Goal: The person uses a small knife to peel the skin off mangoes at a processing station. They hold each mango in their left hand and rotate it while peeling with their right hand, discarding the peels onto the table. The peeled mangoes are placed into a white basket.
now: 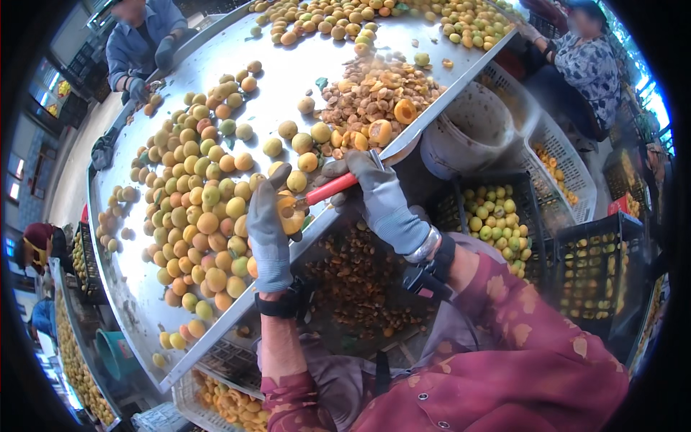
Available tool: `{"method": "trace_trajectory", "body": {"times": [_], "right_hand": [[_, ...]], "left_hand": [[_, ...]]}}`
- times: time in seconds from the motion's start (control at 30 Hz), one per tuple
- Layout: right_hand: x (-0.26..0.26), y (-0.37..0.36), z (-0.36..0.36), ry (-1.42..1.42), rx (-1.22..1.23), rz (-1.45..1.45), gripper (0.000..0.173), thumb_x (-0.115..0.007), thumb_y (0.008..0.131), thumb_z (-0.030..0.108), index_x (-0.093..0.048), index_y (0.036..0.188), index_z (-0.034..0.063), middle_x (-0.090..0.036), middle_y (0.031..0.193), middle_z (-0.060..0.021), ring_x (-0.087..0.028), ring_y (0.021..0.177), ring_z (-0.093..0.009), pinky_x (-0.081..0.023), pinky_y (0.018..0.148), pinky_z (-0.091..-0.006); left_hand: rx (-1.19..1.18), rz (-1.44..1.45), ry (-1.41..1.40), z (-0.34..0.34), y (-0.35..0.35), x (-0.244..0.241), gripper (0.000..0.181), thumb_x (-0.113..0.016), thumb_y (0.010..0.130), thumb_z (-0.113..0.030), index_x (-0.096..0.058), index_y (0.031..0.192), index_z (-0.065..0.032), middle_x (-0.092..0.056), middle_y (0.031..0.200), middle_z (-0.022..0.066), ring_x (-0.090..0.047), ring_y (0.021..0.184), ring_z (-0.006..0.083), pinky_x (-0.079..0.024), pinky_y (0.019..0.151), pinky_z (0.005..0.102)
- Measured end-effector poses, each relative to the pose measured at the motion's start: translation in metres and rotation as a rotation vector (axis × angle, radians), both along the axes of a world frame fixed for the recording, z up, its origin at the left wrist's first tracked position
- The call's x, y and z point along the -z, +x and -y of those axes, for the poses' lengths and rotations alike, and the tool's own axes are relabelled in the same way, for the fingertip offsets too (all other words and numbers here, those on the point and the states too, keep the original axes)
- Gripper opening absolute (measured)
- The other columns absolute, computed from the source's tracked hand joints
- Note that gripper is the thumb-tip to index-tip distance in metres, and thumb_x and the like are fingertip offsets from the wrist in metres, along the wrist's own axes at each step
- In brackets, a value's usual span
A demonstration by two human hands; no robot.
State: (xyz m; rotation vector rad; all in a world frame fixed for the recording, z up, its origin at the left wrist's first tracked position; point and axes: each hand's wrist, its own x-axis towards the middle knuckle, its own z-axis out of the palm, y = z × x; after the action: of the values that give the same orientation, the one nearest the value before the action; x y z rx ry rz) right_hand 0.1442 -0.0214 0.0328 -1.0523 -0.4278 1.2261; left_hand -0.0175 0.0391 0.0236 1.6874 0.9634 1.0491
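Note:
My gloved left hand [268, 232] holds a cut apricot [291, 214] with its orange flesh turned towards the right. A red-handled pitting tool [331, 189] is in my gloved right hand [372, 189], and its metal end touches the fruit's centre. Both hands are over the near edge of a metal sorting table [291, 59]. Whole apricots [208, 222] lie in a broad heap left of my left hand. Beyond my right hand is a pile of apricot pits [378, 86], with opened apricot pieces [380, 131] at its near side.
A white bucket [467, 132] stands right of the table, near a black crate of apricots [496, 216] and a white crate [586, 178]. Pits [367, 281] cover the floor below my hands. Co-workers [143, 43] sit at the table's far left and at the right [583, 70].

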Motion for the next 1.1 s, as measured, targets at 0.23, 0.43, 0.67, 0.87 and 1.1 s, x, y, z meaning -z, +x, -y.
{"method": "trace_trajectory", "body": {"times": [0.23,0.43,0.67,0.87,1.1], "right_hand": [[0.015,0.002,-0.008,0.008,-0.008,-0.153,0.033,-0.054,0.095,0.033,-0.061,0.102,0.0016,-0.068,0.089,-0.0091,-0.061,0.056,-0.013,-0.053,0.053,-0.0235],[0.021,0.005,-0.011,-0.023,0.000,-0.260,0.030,-0.052,0.096,0.031,-0.060,0.097,0.0018,-0.068,0.083,-0.0121,-0.058,0.054,-0.012,-0.050,0.051,-0.0235],[-0.006,0.003,0.004,0.151,-0.116,0.298,0.029,-0.050,0.095,0.029,-0.061,0.098,0.0017,-0.066,0.081,-0.0054,-0.060,0.056,-0.011,-0.050,0.052,-0.0231],[0.002,0.011,-0.001,0.015,-0.109,-0.023,0.030,-0.051,0.097,0.033,-0.059,0.103,0.0040,-0.067,0.082,-0.0056,-0.060,0.054,-0.011,-0.050,0.049,-0.0228],[0.015,0.013,-0.005,0.025,-0.110,-0.185,0.029,-0.052,0.097,0.032,-0.055,0.111,0.0070,-0.068,0.083,-0.0058,-0.060,0.053,-0.011,-0.050,0.047,-0.0227]], "left_hand": [[-0.009,0.022,0.085,-0.004,-0.001,0.009,0.052,-0.033,0.104,-0.039,-0.060,0.124,0.0001,-0.062,0.106,0.0053,-0.057,0.087,0.0088,-0.047,0.075,0.0219],[0.038,0.074,-0.046,-0.003,-0.002,0.004,0.048,-0.032,0.104,-0.036,-0.059,0.124,-0.0013,-0.061,0.097,0.0040,-0.054,0.072,0.0065,-0.041,0.058,0.0190],[0.046,-0.072,0.139,0.001,0.003,0.004,0.035,-0.037,0.102,-0.023,-0.059,0.119,-0.0007,-0.064,0.109,0.0092,-0.061,0.094,0.0173,-0.049,0.081,0.0284],[0.136,0.018,-0.039,0.002,0.002,-0.001,0.031,-0.044,0.098,-0.016,-0.057,0.120,0.0013,-0.063,0.110,0.0130,-0.062,0.094,0.0187,-0.050,0.078,0.0302],[0.089,-0.138,0.344,-0.001,0.001,0.011,0.023,-0.052,0.091,-0.002,-0.054,0.113,0.0039,-0.061,0.109,0.0156,-0.061,0.092,0.0275,-0.051,0.079,0.0345]]}}
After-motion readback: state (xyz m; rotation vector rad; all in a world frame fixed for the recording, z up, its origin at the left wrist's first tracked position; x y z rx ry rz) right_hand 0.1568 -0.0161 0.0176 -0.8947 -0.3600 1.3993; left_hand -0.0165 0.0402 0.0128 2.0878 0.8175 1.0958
